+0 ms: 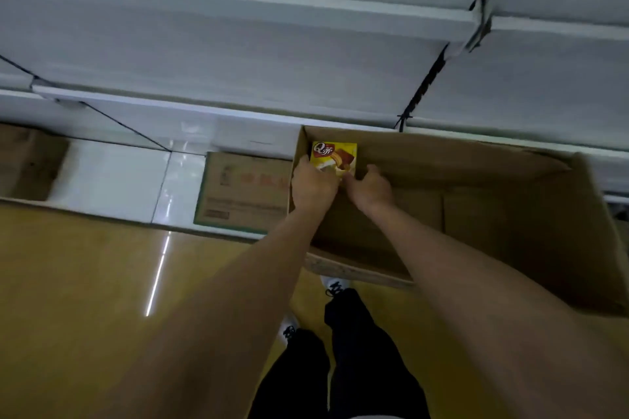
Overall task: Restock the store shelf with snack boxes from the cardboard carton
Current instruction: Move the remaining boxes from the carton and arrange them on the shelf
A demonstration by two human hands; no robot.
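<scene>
The light is dim and flat, with a cool grey cast on the white shelves [238,44]. A thin bright streak of glare lies on the glossy yellow floor [85,282] at the near left, and paler reflections sit on the white tiles [112,177] beyond it. The inside of the cardboard carton [476,180] is in shadow. Everything looks soft and smeared, most at the far-left edge, and straight shelf lines bow near the borders.
</scene>
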